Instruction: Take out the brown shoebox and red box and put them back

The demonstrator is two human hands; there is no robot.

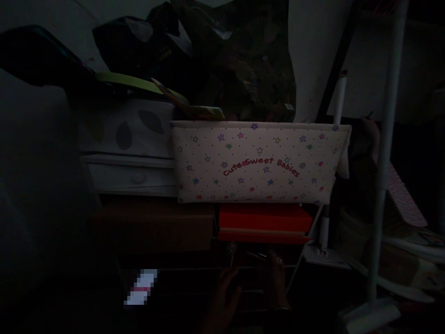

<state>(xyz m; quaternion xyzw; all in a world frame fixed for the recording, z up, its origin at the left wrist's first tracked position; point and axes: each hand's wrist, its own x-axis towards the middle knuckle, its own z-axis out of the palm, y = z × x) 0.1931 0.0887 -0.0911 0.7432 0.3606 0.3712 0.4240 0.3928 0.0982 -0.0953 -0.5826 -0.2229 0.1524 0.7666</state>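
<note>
Cream cloth, dotted with coloured stars, makes up the long cloth organiser (257,162) hanging across the middle of this dim corner. It seems hung there to keep its pockets within reach. Behind it at 9 o'clock is a pale drawer unit (128,176), with dark bags (208,55) heaped above. A red box (264,222) and a brown box (153,227) are stacked beneath, edges flush, likely to save space. At 6 o'clock the left hand (222,297) and right hand (276,283) rise toward a small glinting thing (232,249) just under the red box. In this gloom I cannot tell whether either grip is spread or pinching. A white pole (382,185) crowds 3 o'clock, so the only open room is the dark gap around the hands.
</note>
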